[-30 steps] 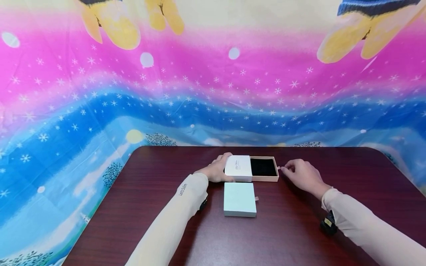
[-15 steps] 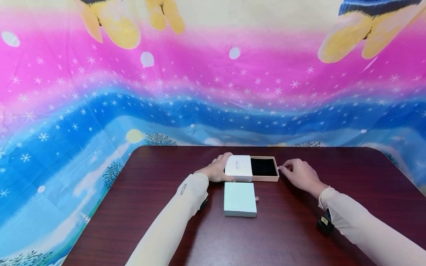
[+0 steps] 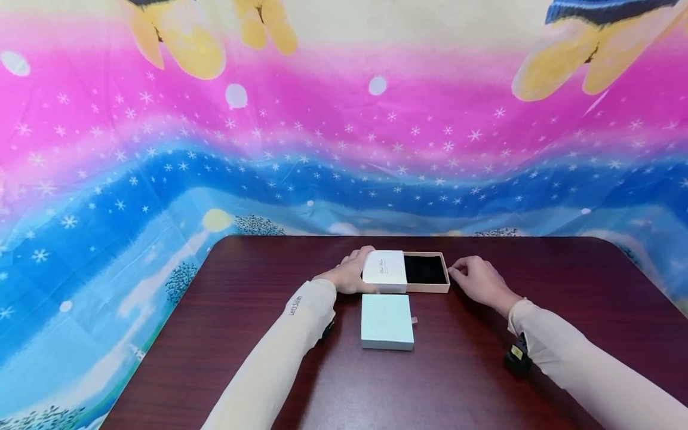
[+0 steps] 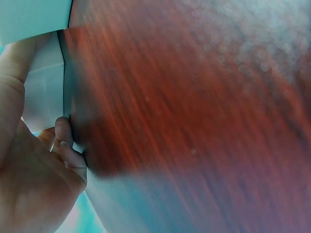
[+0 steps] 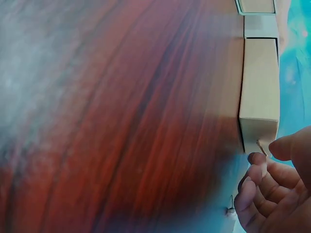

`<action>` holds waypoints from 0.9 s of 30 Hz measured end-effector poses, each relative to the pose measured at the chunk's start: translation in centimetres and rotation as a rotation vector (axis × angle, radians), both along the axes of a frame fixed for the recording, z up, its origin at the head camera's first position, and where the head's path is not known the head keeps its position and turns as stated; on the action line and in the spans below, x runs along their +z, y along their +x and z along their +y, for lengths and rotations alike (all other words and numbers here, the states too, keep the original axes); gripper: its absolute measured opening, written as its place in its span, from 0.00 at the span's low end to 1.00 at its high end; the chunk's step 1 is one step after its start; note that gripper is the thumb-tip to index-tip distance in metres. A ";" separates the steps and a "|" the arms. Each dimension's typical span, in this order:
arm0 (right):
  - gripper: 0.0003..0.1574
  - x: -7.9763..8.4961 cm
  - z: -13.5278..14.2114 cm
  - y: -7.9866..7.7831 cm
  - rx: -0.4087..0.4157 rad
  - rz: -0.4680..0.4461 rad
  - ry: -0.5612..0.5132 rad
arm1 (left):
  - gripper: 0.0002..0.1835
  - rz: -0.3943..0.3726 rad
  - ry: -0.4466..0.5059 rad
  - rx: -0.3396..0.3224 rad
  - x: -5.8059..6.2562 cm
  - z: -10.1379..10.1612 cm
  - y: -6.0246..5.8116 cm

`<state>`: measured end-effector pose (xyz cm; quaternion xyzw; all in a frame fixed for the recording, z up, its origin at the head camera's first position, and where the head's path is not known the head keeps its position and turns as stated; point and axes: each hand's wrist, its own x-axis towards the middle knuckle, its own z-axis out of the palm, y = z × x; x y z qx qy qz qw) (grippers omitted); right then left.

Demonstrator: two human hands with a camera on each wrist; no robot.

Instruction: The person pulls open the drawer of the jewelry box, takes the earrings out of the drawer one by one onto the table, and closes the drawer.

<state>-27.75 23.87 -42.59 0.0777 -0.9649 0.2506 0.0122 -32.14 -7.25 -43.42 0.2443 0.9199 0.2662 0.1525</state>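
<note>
A white slide-out box sleeve (image 3: 385,270) with dark lettering lies on the table, its drawer (image 3: 427,289) pulled partway out to the right. Black lining shows inside the drawer. My left hand (image 3: 349,276) grips the sleeve from its left end, thumb along the near side and fingers around the far side. At the drawer's right end, my right hand (image 3: 480,280) pinches a small ribbon tab (image 5: 262,147) between thumb and forefinger, fingertips close to the end wall. A mint-green box (image 3: 386,321), closed, lies just in front of the white one.
Dark red-brown wood table (image 3: 258,346) beneath everything. From the mint-green box's right side sticks a short ribbon pull (image 3: 414,321). Behind the table hangs a pink and blue snowflake cloth (image 3: 322,137).
My right hand and forearm have shifted slightly left, bringing the fingertips nearer the drawer's end. The left hand and both boxes look the same.
</note>
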 end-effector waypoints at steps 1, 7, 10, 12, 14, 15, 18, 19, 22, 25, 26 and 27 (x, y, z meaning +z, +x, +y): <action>0.18 0.0 0.0 -0.1 0.006 0.004 -0.009 | 0.53 -0.001 0.000 -0.001 0.0 0.0 0.0; 0.15 -0.4 -0.2 -0.5 0.035 -0.008 -0.067 | 0.53 0.000 -0.012 0.002 0.0 0.0 0.1; 0.15 -0.6 0.0 -0.7 0.046 -0.045 -0.102 | 0.53 -0.001 -0.009 0.004 0.0 0.0 0.0; 0.15 -0.8 0.1 -0.8 0.053 -0.069 -0.134 | 0.53 0.000 -0.008 0.004 0.0 0.0 0.0; 0.15 -0.8 0.2 -0.8 0.058 -0.089 -0.171 | 0.53 0.003 -0.004 0.003 -0.1 0.0 0.0; 0.15 -0.8 0.2 -0.8 0.060 -0.097 -0.186 | 0.53 0.003 -0.003 0.002 -0.1 0.0 0.0; 0.17 -0.8 0.2 -0.8 0.049 -0.133 -0.229 | 0.53 0.006 -0.003 -0.001 -0.1 0.0 0.0; 0.17 -0.8 0.2 -0.8 0.044 -0.149 -0.243 | 0.53 0.006 0.000 -0.001 -0.2 0.0 0.0; 0.19 -0.8 0.2 -0.8 0.014 -0.217 -0.294 | 0.53 0.004 -0.002 -0.001 -0.2 0.0 -0.1; 0.20 -0.9 0.4 -0.9 -0.011 -0.275 -0.344 | 0.53 0.003 -0.006 0.002 -0.2 0.0 -0.1; 0.20 -0.9 0.4 -1.0 -0.019 -0.290 -0.359 | 0.54 0.003 -0.008 0.001 -0.2 0.0 -0.1; 0.20 -1.0 0.4 -1.0 -0.023 -0.300 -0.370 | 0.54 0.005 -0.008 0.003 -0.2 0.0 -0.1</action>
